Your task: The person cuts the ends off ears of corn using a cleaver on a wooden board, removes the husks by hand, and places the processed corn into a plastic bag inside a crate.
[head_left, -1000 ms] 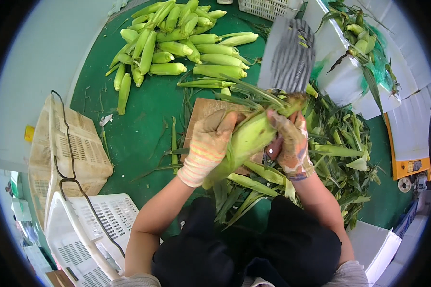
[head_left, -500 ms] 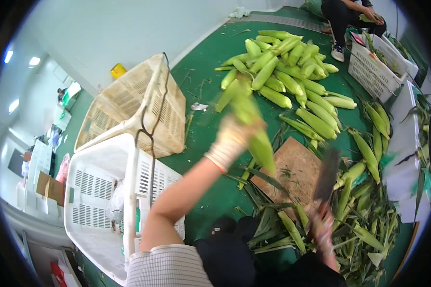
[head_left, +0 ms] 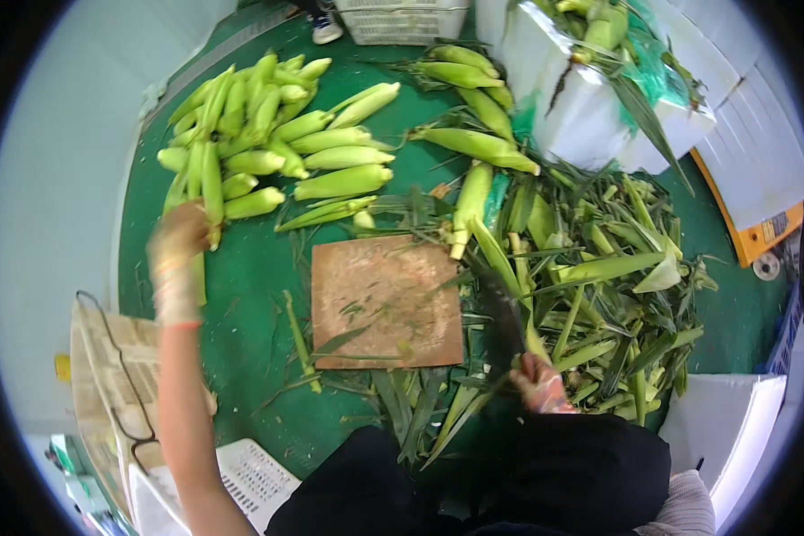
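My left hand (head_left: 180, 234), gloved and blurred by motion, is at the lower left of the pile of green corn ears (head_left: 259, 116), touching or just over an ear; its fingers are unclear. Near my right knee, my gloved right hand (head_left: 538, 382) is closed on the handle of a dark cleaver (head_left: 500, 308), its broad blade angled up and left beside a square wooden board (head_left: 384, 299) scattered with leaf scraps. Several leafy ears (head_left: 469, 147) lie beyond the board toward the right.
Husk heaps (head_left: 616, 295) cover the right side. White boxes (head_left: 563, 116), one topped with corn, stand at upper right. Baskets (head_left: 107, 348) with a black wire hook stand at lower left. Another person's shoe (head_left: 326, 27) shows beside a far crate (head_left: 400, 22).
A second ago both hands held an ear over the board. Then my left hand carried an ear toward the pile and my right gripped the cleaver. The head view has swung about.
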A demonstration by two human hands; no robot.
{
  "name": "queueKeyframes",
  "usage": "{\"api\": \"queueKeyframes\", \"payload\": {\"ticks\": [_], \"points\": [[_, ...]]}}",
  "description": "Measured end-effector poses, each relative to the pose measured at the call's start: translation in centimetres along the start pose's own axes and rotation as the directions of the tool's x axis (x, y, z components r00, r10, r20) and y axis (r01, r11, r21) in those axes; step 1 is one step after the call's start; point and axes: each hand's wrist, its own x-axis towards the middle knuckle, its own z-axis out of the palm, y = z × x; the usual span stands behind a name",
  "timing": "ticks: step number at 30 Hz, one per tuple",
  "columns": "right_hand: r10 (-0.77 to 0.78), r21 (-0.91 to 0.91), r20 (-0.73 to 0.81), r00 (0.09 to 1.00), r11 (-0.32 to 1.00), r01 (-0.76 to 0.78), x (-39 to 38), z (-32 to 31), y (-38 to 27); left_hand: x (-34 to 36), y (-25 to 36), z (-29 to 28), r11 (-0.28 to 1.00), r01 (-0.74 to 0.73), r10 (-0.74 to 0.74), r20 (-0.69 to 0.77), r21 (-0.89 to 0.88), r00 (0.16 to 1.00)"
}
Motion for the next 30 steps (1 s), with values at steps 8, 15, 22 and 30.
{"api": "queueKeyframes", "payload": {"ticks": [8,15,22,30], "points": [[-0.034,-0.177,-0.042,0.999,0.984,0.026,-1.7,-4.2,2.3,6.0,1.5,35.5,0.408,-0.762,0.409,0.645,0.503,0.645],[0.086,-0.098,0.043,0.995,0.992,-0.081,0.0,-5.9,2.7,7.7,-1.4,37.6,0.33,-0.767,0.524,0.569,0.55,0.634],[-0.095,-0.065,-0.098,0.991,0.994,0.089,-0.9,-2.6,3.6,7.9,1.2,31.6,0.451,-0.795,0.396,0.707,0.406,0.586],[0.163,0.024,0.109,0.981,0.986,-0.166,0.9,-3.6,6.1,6.1,-1.8,39.9,0.49,-0.661,0.327,0.583,0.568,0.743]]}}
